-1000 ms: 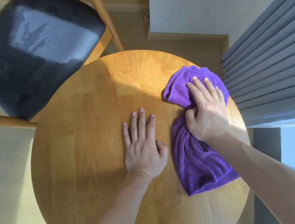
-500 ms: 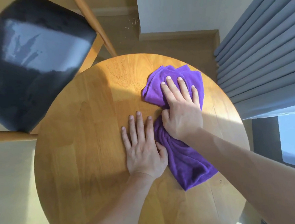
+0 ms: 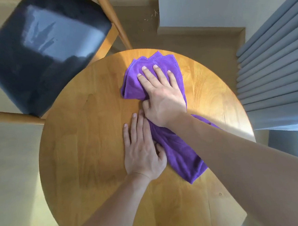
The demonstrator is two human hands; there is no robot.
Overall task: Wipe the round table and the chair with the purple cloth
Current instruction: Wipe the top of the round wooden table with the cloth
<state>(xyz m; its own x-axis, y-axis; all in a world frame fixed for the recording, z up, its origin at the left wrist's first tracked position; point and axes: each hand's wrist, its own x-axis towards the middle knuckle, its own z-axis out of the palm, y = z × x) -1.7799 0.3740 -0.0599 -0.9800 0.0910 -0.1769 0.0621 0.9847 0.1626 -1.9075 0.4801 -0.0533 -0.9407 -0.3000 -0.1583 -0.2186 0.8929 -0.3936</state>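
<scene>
Two hands on round table [image 3: 87,153], purple cloth [image 3: 182,156] laid lengthwise from far edge toward near right, middle hidden under right hand [image 3: 163,97], fingers flat, thumb curled into fabric, left hand [image 3: 143,149] pressed flat, fingers together, chair [image 3: 38,55] blurred, cut off.

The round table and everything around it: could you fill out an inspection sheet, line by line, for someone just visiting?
Surface: round table, bare wood, partly sunlit.
Job's things: purple cloth lies bunched on the tabletop; chair with a dark seat stands at the table's far left edge.
Clutter: nothing seen on the table besides the cloth.
Hands: right hand presses flat on the cloth, thumb tucked into a fold; left hand rests flat on the wood, its thumb side touching the cloth.
Cables: nothing seen.
Surroundings: grey curtain on the right, pale wall beyond, small debris on the floor.
</scene>
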